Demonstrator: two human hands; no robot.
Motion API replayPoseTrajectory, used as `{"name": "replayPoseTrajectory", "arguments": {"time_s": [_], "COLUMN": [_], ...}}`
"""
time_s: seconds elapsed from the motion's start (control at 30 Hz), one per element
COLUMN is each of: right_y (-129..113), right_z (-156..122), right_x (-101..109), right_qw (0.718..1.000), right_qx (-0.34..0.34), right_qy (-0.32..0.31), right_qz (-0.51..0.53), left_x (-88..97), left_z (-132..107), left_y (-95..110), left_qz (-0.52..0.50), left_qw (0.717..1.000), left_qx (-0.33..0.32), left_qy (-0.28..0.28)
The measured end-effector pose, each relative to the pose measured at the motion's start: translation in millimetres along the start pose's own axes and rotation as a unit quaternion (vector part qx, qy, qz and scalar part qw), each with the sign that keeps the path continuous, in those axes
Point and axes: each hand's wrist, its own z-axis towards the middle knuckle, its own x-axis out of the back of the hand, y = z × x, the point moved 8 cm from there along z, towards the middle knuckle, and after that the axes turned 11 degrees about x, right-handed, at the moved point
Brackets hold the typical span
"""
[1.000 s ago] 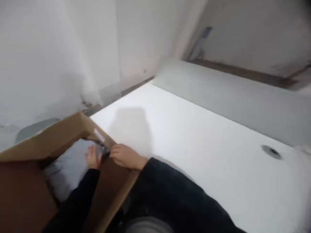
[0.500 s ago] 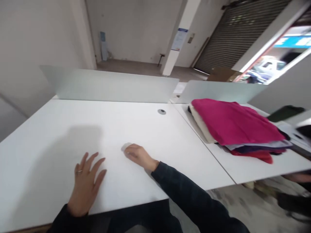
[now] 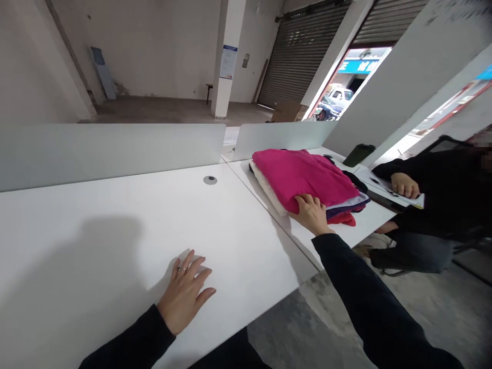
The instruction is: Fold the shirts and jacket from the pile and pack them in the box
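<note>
My right hand (image 3: 311, 213) rests on the front edge of a stack of folded clothes (image 3: 303, 177), its fingers closed onto the magenta top garment. Below the magenta layer, white, purple and red cloth show at the stack's edges. The stack lies on a white desk (image 3: 277, 218). My left hand (image 3: 185, 293) lies flat on the neighbouring white desk (image 3: 96, 256), fingers spread, holding nothing. A ring shows on one of its fingers.
Pale divider panels (image 3: 115, 148) run behind the desks, and one desk has a round cable grommet (image 3: 209, 180). A seated person's hand (image 3: 405, 185) rests on papers (image 3: 384, 187) at right, near a dark green bottle (image 3: 359, 155). Concrete floor shows beyond the desk edge.
The view has swung up and right, away from the cardboard box seen earlier. My right hand has moved off the bare desk onto the clothes stack. My left hand stays flat on the desk.
</note>
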Motion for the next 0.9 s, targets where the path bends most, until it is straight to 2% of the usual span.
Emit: {"name": "replayPoseTrajectory", "arguments": {"time_s": [0.07, 0.17, 0.27, 0.33, 0.43, 0.5, 0.57, 0.6, 0.63, 0.7, 0.73, 0.77, 0.8, 0.9], "right_y": [-2.7, -6.0, -11.3, -26.9, -75.9, -125.2, -179.1, -203.8, -225.5, -253.9, -257.2, -252.5, -239.8, -180.5], "right_z": [4.6, 19.4, 35.5, 39.1, 23.7, 0.5, -29.3, -44.4, -58.2, -76.3, -77.8, -73.3, -63.7, -29.7], "right_x": [-2.7, 1.9, 22.0, 44.3, 73.3, 78.1, 72.8, 68.2, 63.8, 57.6, 55.7, 53.8, 51.2, 34.0], "right_qw": [0.999, 0.997, 0.996, 0.991, 0.976, 0.962, 0.940, 0.926, 0.907, 0.862, 0.847, 0.845, 0.859, 0.932], "right_qx": [0.026, 0.029, 0.021, 0.039, 0.091, 0.144, 0.200, 0.223, 0.245, 0.282, 0.286, 0.277, 0.254, 0.149], "right_qy": [-0.018, -0.013, 0.018, 0.062, 0.110, 0.082, 0.015, -0.027, -0.069, -0.137, -0.152, -0.149, -0.129, -0.054], "right_qz": [0.013, 0.064, 0.083, 0.107, 0.163, 0.216, 0.276, 0.305, 0.337, 0.399, 0.421, 0.431, 0.426, 0.327], "left_x": [-8.5, -15.2, -16.6, -16.9, -17.5, -21.8, -28.0, -29.7, -29.4, -23.6, -19.0, -14.5, -11.3, -9.2], "left_z": [11.0, 23.6, 31.3, 35.3, 42.3, 47.1, 50.3, 51.0, 50.8, 47.6, 44.8, 41.6, 38.2, 29.0], "left_y": [13.7, 31.9, 41.0, 40.4, 29.8, 19.0, 8.8, 4.4, 1.2, 0.6, 4.5, 11.3, 20.4, 47.7], "left_qz": [-0.020, -0.066, -0.135, -0.193, -0.300, -0.384, -0.442, -0.448, -0.433, -0.357, -0.307, -0.256, -0.208, -0.100], "left_qw": [1.000, 0.996, 0.987, 0.975, 0.942, 0.904, 0.870, 0.866, 0.874, 0.914, 0.936, 0.956, 0.972, 0.994], "left_qx": [-0.008, -0.014, 0.007, 0.041, 0.114, 0.163, 0.198, 0.207, 0.209, 0.193, 0.173, 0.146, 0.112, 0.017], "left_qy": [-0.023, -0.056, -0.086, -0.102, -0.099, -0.094, -0.089, -0.079, -0.065, -0.028, -0.010, 0.002, 0.004, -0.027]}}
